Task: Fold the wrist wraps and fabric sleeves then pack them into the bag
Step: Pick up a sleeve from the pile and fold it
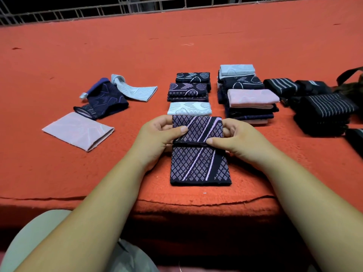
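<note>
Head view: at 6 o'clock a navy knitted fabric sleeve with lilac diamonds and diagonal stripes [200, 165] lies on the orange felt table [59, 173]; the left hand [157, 138] and right hand [241, 142] each pinch its far half at the sides, thumbs on top by the crease; I judge the half-fold is under way, and next the raised half needs laying edge to edge on the near half; at 12 o'clock stand stacks of folded sleeves [188, 91]; at 10 o'clock lie loose unfolded sleeves [106, 99]; at 2 o'clock are black striped wrist wraps [324, 110], with the dark bag [353, 85] beyond.
</note>
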A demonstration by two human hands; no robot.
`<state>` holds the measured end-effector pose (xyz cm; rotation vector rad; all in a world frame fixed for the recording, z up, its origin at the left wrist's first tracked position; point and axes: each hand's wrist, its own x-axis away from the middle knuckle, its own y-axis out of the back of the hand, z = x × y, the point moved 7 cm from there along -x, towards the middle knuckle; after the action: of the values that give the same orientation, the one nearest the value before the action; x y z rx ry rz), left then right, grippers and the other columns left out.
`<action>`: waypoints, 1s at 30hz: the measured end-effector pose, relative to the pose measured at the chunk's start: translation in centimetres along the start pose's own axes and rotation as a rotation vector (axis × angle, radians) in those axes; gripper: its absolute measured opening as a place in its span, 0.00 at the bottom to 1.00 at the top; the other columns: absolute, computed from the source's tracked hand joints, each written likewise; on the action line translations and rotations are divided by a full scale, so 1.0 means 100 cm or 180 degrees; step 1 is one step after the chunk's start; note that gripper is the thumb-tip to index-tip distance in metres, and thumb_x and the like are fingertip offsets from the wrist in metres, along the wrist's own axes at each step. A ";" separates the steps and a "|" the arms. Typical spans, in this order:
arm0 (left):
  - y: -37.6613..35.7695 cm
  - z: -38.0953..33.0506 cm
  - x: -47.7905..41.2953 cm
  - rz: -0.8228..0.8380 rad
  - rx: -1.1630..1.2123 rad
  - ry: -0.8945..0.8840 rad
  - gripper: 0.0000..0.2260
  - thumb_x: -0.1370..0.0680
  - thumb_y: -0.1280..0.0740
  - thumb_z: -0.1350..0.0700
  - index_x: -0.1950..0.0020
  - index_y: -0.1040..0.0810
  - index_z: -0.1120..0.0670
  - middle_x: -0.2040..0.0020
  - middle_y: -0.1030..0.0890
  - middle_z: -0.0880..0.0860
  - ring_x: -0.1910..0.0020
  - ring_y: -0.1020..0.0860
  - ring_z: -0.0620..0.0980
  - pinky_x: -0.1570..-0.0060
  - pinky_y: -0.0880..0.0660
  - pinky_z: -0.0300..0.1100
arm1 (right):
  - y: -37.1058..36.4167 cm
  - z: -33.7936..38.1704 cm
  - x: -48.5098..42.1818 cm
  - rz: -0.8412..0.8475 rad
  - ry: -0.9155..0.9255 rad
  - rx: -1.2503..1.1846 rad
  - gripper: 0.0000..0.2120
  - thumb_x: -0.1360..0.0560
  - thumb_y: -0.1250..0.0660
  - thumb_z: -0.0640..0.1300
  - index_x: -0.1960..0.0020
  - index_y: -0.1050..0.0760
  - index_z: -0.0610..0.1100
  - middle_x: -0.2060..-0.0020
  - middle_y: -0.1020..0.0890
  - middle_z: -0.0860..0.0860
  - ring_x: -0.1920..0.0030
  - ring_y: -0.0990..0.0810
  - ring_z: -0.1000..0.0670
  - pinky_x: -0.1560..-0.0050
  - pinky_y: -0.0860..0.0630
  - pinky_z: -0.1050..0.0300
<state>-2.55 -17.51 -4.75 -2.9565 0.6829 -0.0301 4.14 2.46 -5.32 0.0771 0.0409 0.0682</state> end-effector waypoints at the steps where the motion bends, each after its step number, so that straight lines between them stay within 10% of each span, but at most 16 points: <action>1: 0.000 -0.002 0.000 -0.0074 0.0007 -0.0023 0.08 0.20 0.27 0.62 0.41 0.18 0.56 0.53 0.13 0.57 0.65 0.18 0.48 0.69 0.22 0.39 | 0.004 -0.002 -0.001 -0.0153 0.0013 0.0133 0.15 0.23 0.24 0.34 0.38 0.21 0.40 0.46 0.11 0.44 0.43 0.12 0.44 0.48 0.15 0.53; 12: -0.005 0.001 0.001 0.0269 -0.0375 0.0004 0.12 0.21 0.28 0.67 0.38 0.21 0.61 0.51 0.13 0.55 0.57 0.15 0.47 0.61 0.21 0.36 | 0.008 0.000 -0.001 -0.0560 0.0295 0.0401 0.08 0.19 0.27 0.43 0.42 0.22 0.44 0.63 0.18 0.48 0.63 0.23 0.50 0.66 0.30 0.57; 20: 0.002 0.005 -0.004 0.0344 0.0156 0.0111 0.15 0.19 0.33 0.70 0.36 0.19 0.56 0.42 0.16 0.59 0.46 0.16 0.53 0.50 0.17 0.44 | 0.010 0.006 0.002 -0.0478 0.0336 0.0415 0.11 0.18 0.30 0.36 0.38 0.20 0.44 0.57 0.14 0.51 0.68 0.24 0.61 0.68 0.28 0.61; 30: 0.005 -0.001 -0.003 0.0147 0.0013 0.0094 0.13 0.18 0.34 0.66 0.37 0.18 0.54 0.48 0.16 0.55 0.55 0.17 0.50 0.52 0.17 0.46 | 0.017 0.006 -0.004 -0.0707 0.0342 0.0056 0.13 0.18 0.30 0.37 0.39 0.17 0.52 0.58 0.18 0.41 0.66 0.27 0.47 0.67 0.29 0.56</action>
<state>-3.05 -17.84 -4.75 -2.9408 0.7538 -0.0715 3.68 4.12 -4.55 0.0860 0.1571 -0.1502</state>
